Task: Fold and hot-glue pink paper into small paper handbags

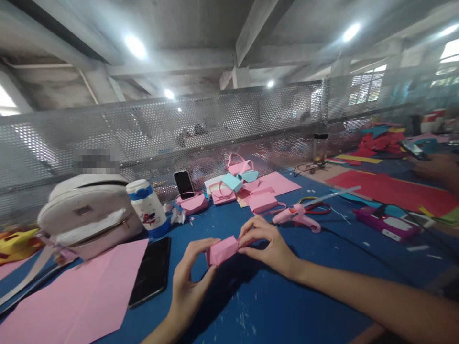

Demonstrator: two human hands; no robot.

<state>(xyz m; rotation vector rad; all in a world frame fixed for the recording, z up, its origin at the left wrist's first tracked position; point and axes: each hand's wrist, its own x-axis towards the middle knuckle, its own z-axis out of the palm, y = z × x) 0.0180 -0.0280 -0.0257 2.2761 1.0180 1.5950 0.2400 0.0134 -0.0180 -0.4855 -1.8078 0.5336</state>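
A small folded pink paper box [223, 250] is held just above the blue table. My left hand [191, 272] grips its left end between thumb and fingers. At the right end, my right hand [267, 243] pinches the paper edge, fingertips and thumb closed together. A pink glue gun [297, 216] with a clear glue stick lies just beyond my right hand. Behind the box are several folded paper bags, among them a pink one [263, 200] and a light blue one [232, 182].
To the left are a pink paper sheet [82, 291], a black tablet-like device [152, 270], a bottle [147, 210] and a white backpack [91, 215]. Scissors [317, 205], a purple box [387, 223] and red paper [398, 191] lie right. A perforated metal screen [201, 138] stands behind; another person's hand [437, 169] is far right.
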